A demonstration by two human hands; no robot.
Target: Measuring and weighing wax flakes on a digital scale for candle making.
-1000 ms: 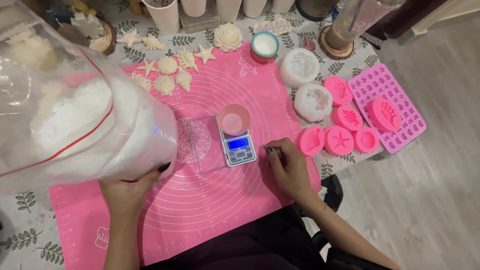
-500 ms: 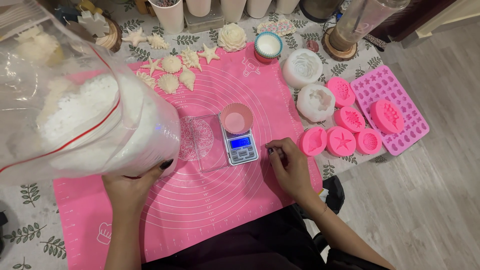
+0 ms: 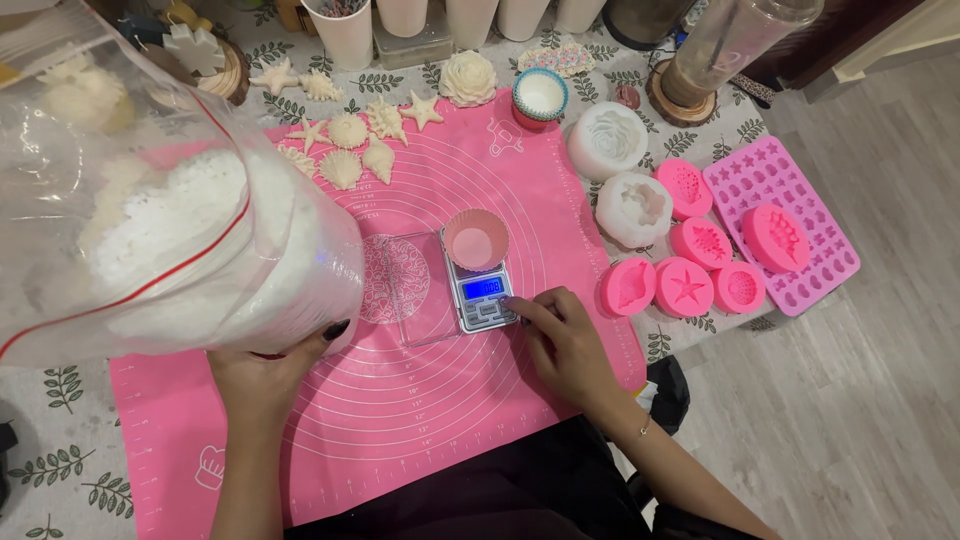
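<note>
My left hand [image 3: 262, 368] holds up a big clear plastic bag [image 3: 160, 210] full of white flakes, tilted over the left side of the pink silicone mat [image 3: 420, 420]. A small silver pocket scale [image 3: 482, 296] with a lit blue display sits at the mat's middle. On it stands a pink cupcake liner [image 3: 476, 239]. The scale's clear lid [image 3: 418, 290] lies flat to its left. My right hand [image 3: 565, 345] rests on the mat with a fingertip touching the scale's buttons.
White shell and starfish shapes [image 3: 350, 140] lie at the mat's far edge. Two white flower molds [image 3: 607, 140] and several round pink molds [image 3: 686, 285] sit at the right, beside a pink tray mold [image 3: 800, 270]. Cups [image 3: 340, 35] and a jar [image 3: 715, 50] line the back.
The bag has shifted slightly left and up. My right hand stays at the scale's buttons.
</note>
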